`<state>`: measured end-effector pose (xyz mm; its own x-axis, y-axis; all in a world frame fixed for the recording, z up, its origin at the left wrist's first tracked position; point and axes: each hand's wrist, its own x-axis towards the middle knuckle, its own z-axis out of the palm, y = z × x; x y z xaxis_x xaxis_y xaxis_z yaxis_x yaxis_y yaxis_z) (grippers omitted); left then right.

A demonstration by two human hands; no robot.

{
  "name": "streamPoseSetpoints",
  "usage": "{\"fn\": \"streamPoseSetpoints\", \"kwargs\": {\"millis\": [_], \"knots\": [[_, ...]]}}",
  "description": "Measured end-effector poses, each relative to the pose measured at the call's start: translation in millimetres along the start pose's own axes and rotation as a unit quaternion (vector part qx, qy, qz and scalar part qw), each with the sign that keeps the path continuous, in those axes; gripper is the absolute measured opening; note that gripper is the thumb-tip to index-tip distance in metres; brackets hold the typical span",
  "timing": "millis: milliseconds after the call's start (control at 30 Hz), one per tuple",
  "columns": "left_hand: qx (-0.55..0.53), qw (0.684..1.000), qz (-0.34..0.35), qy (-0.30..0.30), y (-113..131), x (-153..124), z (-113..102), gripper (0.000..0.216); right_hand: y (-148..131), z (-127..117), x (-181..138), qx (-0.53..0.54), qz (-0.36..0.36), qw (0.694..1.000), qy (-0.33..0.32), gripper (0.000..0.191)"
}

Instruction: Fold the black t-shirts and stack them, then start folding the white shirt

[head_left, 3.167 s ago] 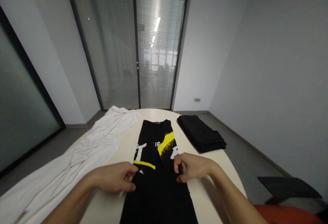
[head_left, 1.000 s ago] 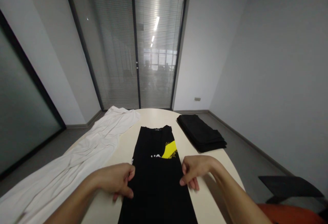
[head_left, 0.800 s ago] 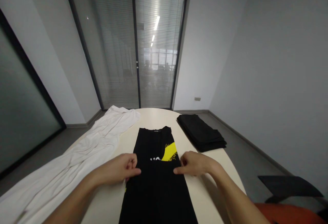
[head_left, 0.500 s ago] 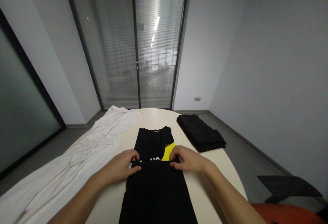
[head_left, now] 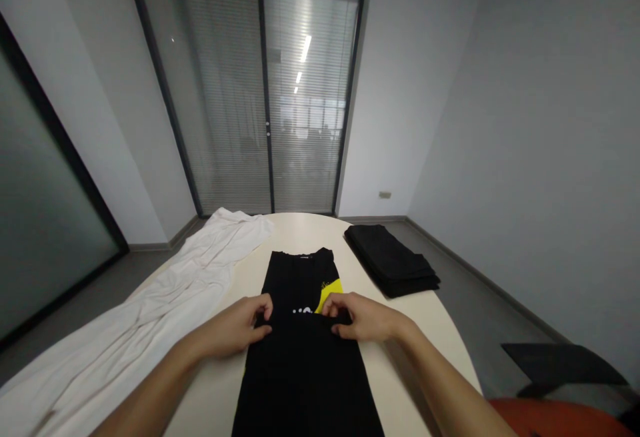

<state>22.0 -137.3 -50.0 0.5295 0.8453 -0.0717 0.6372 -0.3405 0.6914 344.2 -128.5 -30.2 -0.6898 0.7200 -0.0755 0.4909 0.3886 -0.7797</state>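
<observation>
A black T-shirt [head_left: 307, 370] with a yellow patch and white print lies lengthwise as a narrow folded strip in the middle of the table. Its far end has a small white label at the neckline. A layer's edge crosses the strip, just below the white print. At that edge's left end, my left hand [head_left: 245, 322] pinches the cloth between thumb and curled fingers. My right hand [head_left: 363, 317] grips the right end of the same edge, its fingers over part of the yellow patch. The cloth inside both grips is partly hidden.
A white cloth [head_left: 187, 290] lies rumpled along the table's left side. Folded black cloth [head_left: 393, 260] is stacked at the right edge of the cream table [head_left: 295, 224]. A chair with an orange seat [head_left: 555, 420] stands at the lower right.
My right hand's fingers have shifted slightly left over the yellow patch. The layer's edge sits slightly lower, and the white print shows differently. My left hand stays nearly in place.
</observation>
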Motion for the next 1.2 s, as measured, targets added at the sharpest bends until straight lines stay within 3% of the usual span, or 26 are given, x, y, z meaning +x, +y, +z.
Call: {"fn": "streamPoseSetpoints", "kwargs": {"millis": [167,367,500,600,667,733,833,933,1100,1200], "knots": [[-0.104,0.995,0.001,0.008,22,-2,-10,0.018,-7,-9,-4,0.053,-0.036,0.998,0.025,0.031],[-0.156,0.985,0.045,0.067,57,3,-46,0.03,-32,-42,-6,0.132,-0.063,0.987,0.062,0.031],[-0.166,0.976,0.063,0.126,58,29,-73,0.044,-36,-72,8,0.144,-0.068,0.981,0.113,0.035],[-0.154,0.967,0.06,0.193,44,62,-84,0.047,-22,-88,34,0.156,-0.074,0.968,0.181,0.036],[-0.166,0.953,0.052,0.247,29,86,-80,0.042,-3,-89,56,0.145,-0.07,0.961,0.226,0.035],[-0.204,0.933,-0.016,0.295,9,106,-66,0.043,20,-81,78,0.145,-0.028,0.95,0.274,0.041],[-0.221,0.925,-0.079,0.299,-22,125,-35,0.05,57,-59,100,0.107,0.083,0.937,0.322,0.049],[-0.238,0.915,-0.102,0.31,-47,132,-12,0.048,83,-41,109,0.089,0.125,0.925,0.349,0.048],[-0.261,0.904,-0.066,0.333,-60,138,-13,0.051,91,-44,116,0.065,0.095,0.914,0.389,0.034],[-0.257,0.895,-0.035,0.363,-61,143,-16,0.051,94,-46,120,0.052,0.052,0.902,0.425,0.039]]}}
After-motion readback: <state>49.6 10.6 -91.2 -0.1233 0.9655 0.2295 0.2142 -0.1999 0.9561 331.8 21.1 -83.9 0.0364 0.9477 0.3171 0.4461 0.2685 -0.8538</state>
